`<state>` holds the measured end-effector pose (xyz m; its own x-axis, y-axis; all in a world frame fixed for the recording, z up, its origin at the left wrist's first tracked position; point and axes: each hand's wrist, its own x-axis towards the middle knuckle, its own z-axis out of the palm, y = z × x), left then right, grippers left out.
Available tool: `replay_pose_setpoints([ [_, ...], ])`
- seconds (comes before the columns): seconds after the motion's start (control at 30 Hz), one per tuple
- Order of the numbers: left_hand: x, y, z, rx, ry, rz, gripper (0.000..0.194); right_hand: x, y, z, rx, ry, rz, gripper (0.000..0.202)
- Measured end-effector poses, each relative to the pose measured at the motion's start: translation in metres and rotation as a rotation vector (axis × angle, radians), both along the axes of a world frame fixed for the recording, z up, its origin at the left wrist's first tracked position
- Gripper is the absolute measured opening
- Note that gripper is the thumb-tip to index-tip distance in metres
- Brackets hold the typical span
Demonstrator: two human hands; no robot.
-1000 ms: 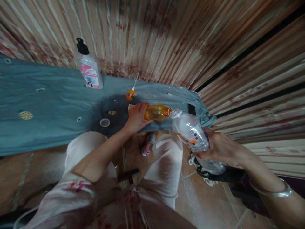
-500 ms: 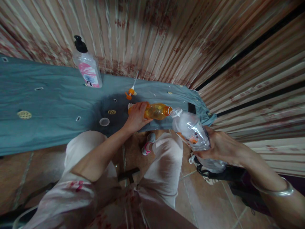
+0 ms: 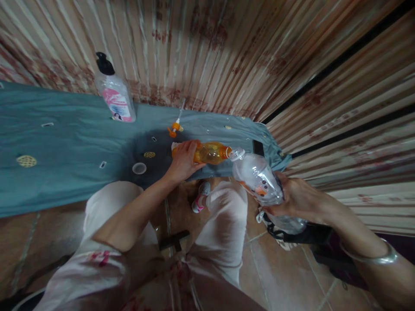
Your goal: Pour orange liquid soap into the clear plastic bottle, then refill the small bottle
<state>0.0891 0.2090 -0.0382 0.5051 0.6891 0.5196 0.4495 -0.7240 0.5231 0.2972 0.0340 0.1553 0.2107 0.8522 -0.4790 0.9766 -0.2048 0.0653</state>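
Note:
My left hand [image 3: 185,162] is wrapped round an orange see-through bottle [image 3: 212,153], which lies tilted on its side with its neck to the right. My right hand [image 3: 293,196] grips a large clear plastic bottle [image 3: 257,175] whose mouth points up and left. The two mouths meet or nearly meet; I cannot tell if they touch. Beyond my left hand, an orange pump top [image 3: 174,128] with a clear tube lies on the blue-green cloth [image 3: 74,147]. A small round white cap [image 3: 139,168] sits on the cloth to the left of that hand.
A clear pump bottle [image 3: 116,97] with a black top and pink label stands at the back left. A dark phone-like object [image 3: 258,147] lies near the cloth's right end. Pleated curtains [image 3: 194,56] hang behind, and tiled floor [image 3: 259,263] shows below.
The whole view has shifted slightly, with the cloth and things on it a little further left and lower. Both hands keep their bottles mouth to mouth.

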Motion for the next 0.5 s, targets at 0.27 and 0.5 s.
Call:
replay_pose_setpoints([
  [0.27,0.0001,-0.0025,0.0025,0.015,0.0,-0.001,0.065,-0.0026,-0.0024,-0.0005,-0.044,0.026,-0.001,0.043],
  [0.5,0.0001,-0.0026,0.0024,0.025,-0.003,-0.001,0.066,-0.0006,-0.0027,-0.0037,-0.037,0.073,0.0,0.042],
])
